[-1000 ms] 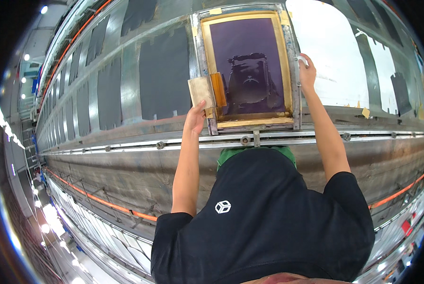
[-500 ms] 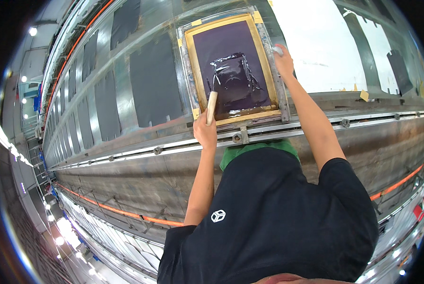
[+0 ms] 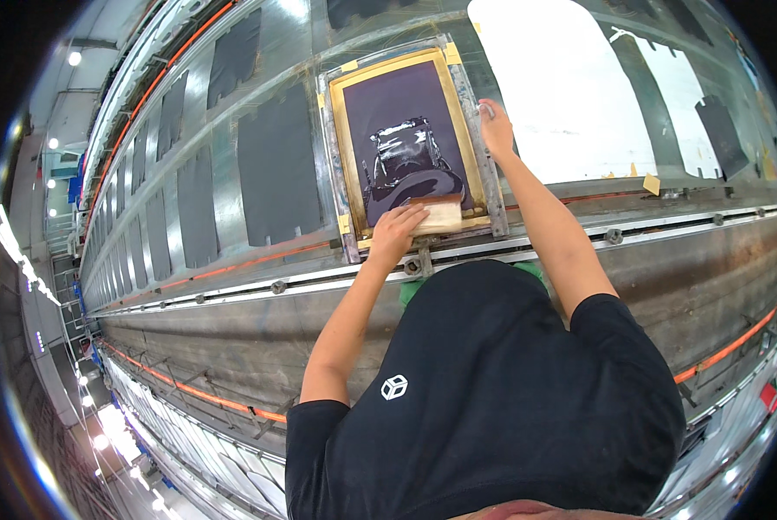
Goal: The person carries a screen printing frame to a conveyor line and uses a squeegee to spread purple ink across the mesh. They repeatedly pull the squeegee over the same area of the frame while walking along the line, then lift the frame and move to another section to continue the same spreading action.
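A printing screen (image 3: 393,97) with yellow-edged border and dark purple mesh lies in a metal frame (image 3: 494,199) on a long table (image 3: 280,113). Glossy dark ink (image 3: 404,143) is pooled in its lower half. My left hand (image 3: 399,230) is closed on a squeegee (image 3: 437,218) with a pale wooden handle and brown blade, over the screen's near end. At the frame's right side, my right hand (image 3: 496,128) has curled fingers gripping a small pale fitting, partly hidden by them.
Grey panels (image 3: 271,165) are laid in a row leftward along the table. White sheets (image 3: 566,87) and a yellow card (image 3: 652,185) lie to the right. A metal rail (image 3: 683,223) with bolts runs along the near edge, above an orange hose (image 3: 189,379).
My left hand and squeegee have moved from the screen's left side rightward to the middle of its near end, turning the squeegee crosswise. My right hand still grips the frame's right side.
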### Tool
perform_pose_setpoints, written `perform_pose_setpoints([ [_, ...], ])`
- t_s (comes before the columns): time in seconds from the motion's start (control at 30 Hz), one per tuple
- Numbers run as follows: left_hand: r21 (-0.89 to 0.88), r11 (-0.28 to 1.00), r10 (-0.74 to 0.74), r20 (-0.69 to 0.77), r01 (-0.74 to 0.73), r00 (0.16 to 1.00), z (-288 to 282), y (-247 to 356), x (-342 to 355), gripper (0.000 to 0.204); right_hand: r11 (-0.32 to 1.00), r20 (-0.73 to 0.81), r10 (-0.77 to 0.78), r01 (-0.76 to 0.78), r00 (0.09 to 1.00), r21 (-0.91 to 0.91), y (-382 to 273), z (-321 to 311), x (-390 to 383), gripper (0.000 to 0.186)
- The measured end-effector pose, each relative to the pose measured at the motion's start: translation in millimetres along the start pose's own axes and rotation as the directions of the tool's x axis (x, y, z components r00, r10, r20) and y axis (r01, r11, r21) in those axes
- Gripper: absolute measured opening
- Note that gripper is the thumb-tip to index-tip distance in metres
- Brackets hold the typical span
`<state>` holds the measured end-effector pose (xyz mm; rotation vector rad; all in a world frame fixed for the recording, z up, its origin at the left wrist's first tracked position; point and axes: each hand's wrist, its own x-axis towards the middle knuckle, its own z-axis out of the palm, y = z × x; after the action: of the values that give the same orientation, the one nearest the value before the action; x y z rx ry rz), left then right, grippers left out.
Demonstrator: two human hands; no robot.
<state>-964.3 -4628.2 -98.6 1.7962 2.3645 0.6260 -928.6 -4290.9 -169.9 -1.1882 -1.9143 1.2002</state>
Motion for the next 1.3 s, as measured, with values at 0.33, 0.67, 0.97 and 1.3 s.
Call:
perform_pose_setpoints([
  [0.33, -0.357, 0.662, -0.704, 0.008, 0.659, 0.711, -50, -41, -59, 0.033, 0.995, 0.072, 0.097, -0.098, 0.993, 0.018, -40, -27, -17, 0.028],
  [0.67, -0.242, 0.672, -0.36, 0.72, 0.7, 0.594, -48, -86, 71, 0.04, 0.992, 0.071, 0.051, -0.042, 0.996, -0.12, -13, -20, -7, 0.034],
  [0.97, -0.308, 0.716, -0.214, 0.758, 0.627, 0.616, -69, -124, 154, 0.044, 0.805, 0.469, -0.368, 0.527, 0.803, -0.271, -85, -31, 4, 0.061],
  [1.3, -0.086, 0.96, -0.279, -0.19, 0.268, 0.941, -12, -84, 90, 0.037, 0.663, 0.731, -0.318, 0.693, 0.604, -0.284, -79, 15, -67, 0.044],
])
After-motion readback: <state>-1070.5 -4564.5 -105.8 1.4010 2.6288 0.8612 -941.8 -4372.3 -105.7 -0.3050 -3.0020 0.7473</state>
